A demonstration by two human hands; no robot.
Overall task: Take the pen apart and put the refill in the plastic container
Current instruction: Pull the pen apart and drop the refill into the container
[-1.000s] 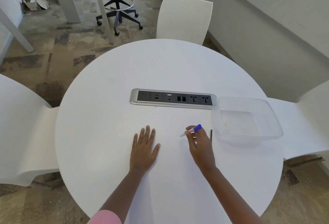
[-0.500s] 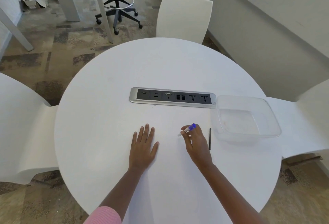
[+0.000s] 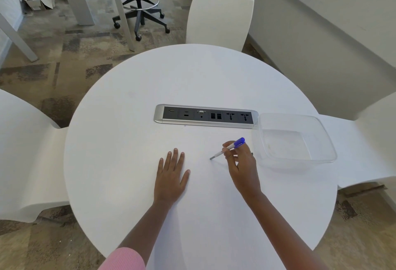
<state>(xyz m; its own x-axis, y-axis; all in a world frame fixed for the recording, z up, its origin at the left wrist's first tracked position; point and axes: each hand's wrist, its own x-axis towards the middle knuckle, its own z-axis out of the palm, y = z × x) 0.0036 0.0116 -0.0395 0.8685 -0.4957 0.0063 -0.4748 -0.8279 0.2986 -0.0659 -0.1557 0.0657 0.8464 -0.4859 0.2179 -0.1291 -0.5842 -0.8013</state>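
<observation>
- White and round, the worktop [image 3: 192,81] carries all the things of the task.
- The right grip [image 3: 242,166] is closed on the pen [image 3: 228,148]: the thumb and the fingertips pinch its white body.
- The pen is tilted. Its blue end points up and away toward the plastic container [image 3: 287,144], and its grey tip points down and to the left, just above or on the worktop; I cannot tell which.
- The left grip [image 3: 171,175] holds nothing. It lies flat on the worktop with straight fingers, palm down, near the pen tip but apart from it.
- The plastic container is clear and stands to the right of the right grip, near the worktop's edge. Nothing is seen inside it.
- A small dark end [image 3: 252,154] shows between the right grip and the container; the hand hides the rest, so I cannot tell what it is.
- A silver socket panel [image 3: 205,116] is set in the worktop beyond both hands, its right end just beside the container.
- A pink sleeve [image 3: 124,259] covers the left arm, and white chairs [image 3: 218,16] stand around.
</observation>
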